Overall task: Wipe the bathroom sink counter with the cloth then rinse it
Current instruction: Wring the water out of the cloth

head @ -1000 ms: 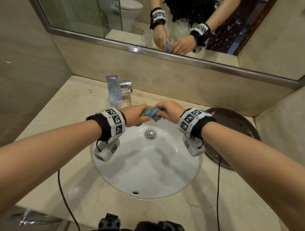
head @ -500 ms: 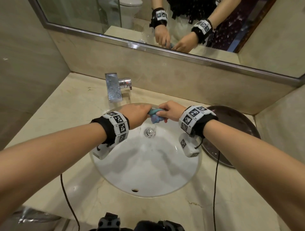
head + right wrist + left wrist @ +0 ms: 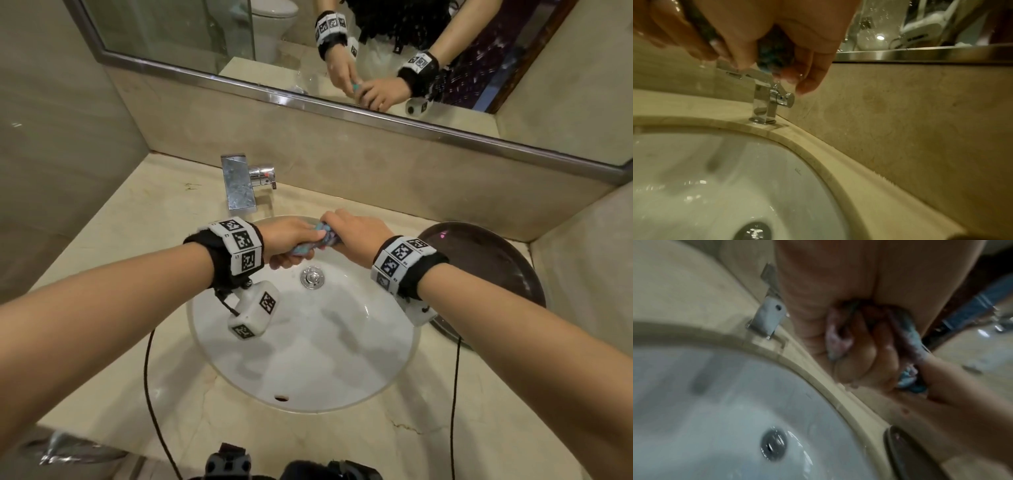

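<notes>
A small blue patterned cloth [image 3: 317, 240] is bunched into a twisted roll above the back of the white sink basin [image 3: 308, 342]. My left hand [image 3: 291, 241] grips its near end and my right hand [image 3: 352, 231] grips its far end, knuckles up. The left wrist view has the cloth [image 3: 908, 337] squeezed between curled fingers [image 3: 859, 356]. In the right wrist view the dark wet cloth [image 3: 774, 56] sits inside my curled fingers [image 3: 812, 78]. The drain [image 3: 311, 277] lies just below the hands. No water runs from the tap [image 3: 239, 183].
The chrome tap stands at the back of the beige marble counter [image 3: 102, 246], left of the hands. A dark round tray [image 3: 493, 267] lies on the counter to the right of the basin. A mirror [image 3: 239, 37] runs along the back wall. Black cables hang from both wrists.
Both hands have stayed over the back of the basin with the cloth between them. The left wrist has turned, and the cloth now lies more twisted and slanted between the fists.
</notes>
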